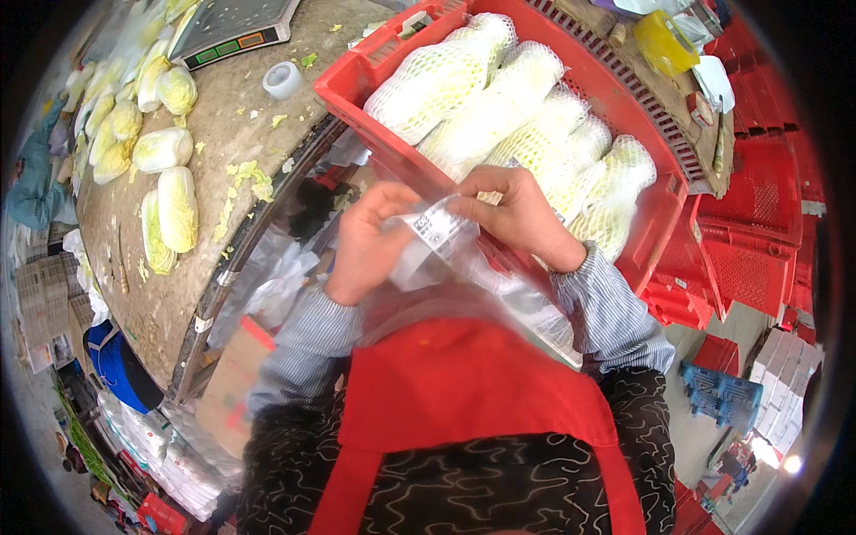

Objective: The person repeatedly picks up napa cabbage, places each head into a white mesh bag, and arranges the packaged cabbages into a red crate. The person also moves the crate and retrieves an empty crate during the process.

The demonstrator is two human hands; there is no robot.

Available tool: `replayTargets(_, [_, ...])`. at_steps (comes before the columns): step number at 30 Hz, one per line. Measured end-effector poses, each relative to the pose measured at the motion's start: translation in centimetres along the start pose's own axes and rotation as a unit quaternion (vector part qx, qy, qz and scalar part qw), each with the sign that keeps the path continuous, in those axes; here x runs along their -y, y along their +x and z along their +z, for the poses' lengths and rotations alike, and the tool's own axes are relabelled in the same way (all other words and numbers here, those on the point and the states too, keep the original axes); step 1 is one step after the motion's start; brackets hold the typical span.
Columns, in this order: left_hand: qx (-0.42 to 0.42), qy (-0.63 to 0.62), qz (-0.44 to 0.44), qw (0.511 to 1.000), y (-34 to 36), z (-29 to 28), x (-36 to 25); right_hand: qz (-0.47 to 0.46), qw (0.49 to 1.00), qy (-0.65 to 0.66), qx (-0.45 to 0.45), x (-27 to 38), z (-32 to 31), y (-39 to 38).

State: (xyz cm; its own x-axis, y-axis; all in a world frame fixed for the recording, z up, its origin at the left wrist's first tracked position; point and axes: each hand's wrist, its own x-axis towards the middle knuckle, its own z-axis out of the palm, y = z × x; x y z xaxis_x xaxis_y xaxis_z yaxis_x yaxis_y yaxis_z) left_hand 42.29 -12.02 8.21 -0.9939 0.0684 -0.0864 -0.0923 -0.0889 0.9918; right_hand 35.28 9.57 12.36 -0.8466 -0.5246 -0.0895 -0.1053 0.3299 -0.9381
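In front of my chest, both hands pinch a strip of white printed labels (435, 228) on a clear backing. My left hand (370, 239), slightly blurred, has its thumb and fingers at the strip's left side. The fingertips of my right hand (519, 214) are closed on its upper right end. The rest of the clear strip hangs down toward my red apron (473, 383). Just beyond my hands, a red plastic crate (343, 89) holds several napa cabbages (446, 80) in white foam net sleeves, lying side by side.
On the wooden table (241, 134) at left lie bare napa cabbages (164, 150), leaf scraps, a clear tape roll (283, 80) and a scale (236, 31). Yellow tape (664, 45) is at the far right. Red crates (749, 232) are stacked at right, near a blue crate (720, 392).
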Motion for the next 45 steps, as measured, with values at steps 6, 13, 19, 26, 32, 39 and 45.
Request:
replayTargets(6, [0.006,0.107,-0.012,0.994,0.8,-2.5,0.9,-0.053,0.951,-0.28,-0.121,-4.9,-1.7,7.0])
replayTargets(13, [-0.053,-0.05,0.03,0.997,1.9,-2.7,-0.3,-0.052,0.972,-0.188,-0.131,-3.5,-0.3,8.1])
replayTargets(19, [-0.109,0.047,0.028,0.993,3.0,-2.3,-1.3,-0.042,0.999,-0.028,-0.01,1.4,1.0,5.3])
replayTargets(26, [-0.065,0.082,-0.085,0.991,2.9,-5.7,0.4,-0.129,0.973,-0.176,-0.078,-2.1,-0.3,14.5])
replayTargets(32, [-0.1,-0.019,0.045,0.994,3.9,-5.3,-0.1,-0.238,0.875,-0.359,-0.22,-1.5,2.1,17.7])
replayTargets(39, [-0.153,0.06,0.029,0.986,5.7,-3.7,-2.7,-0.024,0.998,0.038,0.04,0.4,1.1,9.0])
replayTargets(45, [-0.086,0.088,-0.018,0.992,6.7,-3.8,-1.8,-0.099,0.972,0.039,-0.211,-0.8,-6.9,12.4])
